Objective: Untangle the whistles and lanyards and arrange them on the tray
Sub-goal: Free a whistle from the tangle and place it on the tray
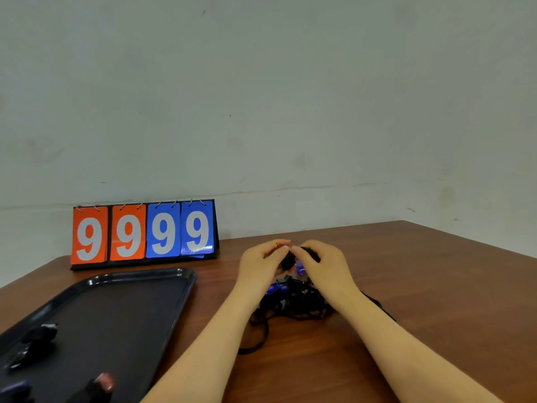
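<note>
A tangle of black lanyards [293, 303] with blue whistles [274, 288] lies on the brown table, one cord looping toward me. Both hands work at its top. My left hand [261, 264] pinches a small orange-red whistle [279, 245] between thumb and fingers. My right hand [322, 264] curls its fingers round a black cord, with a blue whistle [300, 266] showing below them. A dark tray [139, 301] sits at the left. On it lie a black whistle with its lanyard [37, 338] and a reddish whistle [104, 382] at the near edge.
A flip scoreboard [143, 232] reading 9 9 9 9, two orange cards and two blue, stands at the back left against the wall. The table's right edge [476, 245] runs diagonally at the far right. Another dark item [14, 389] lies on the tray's near left corner.
</note>
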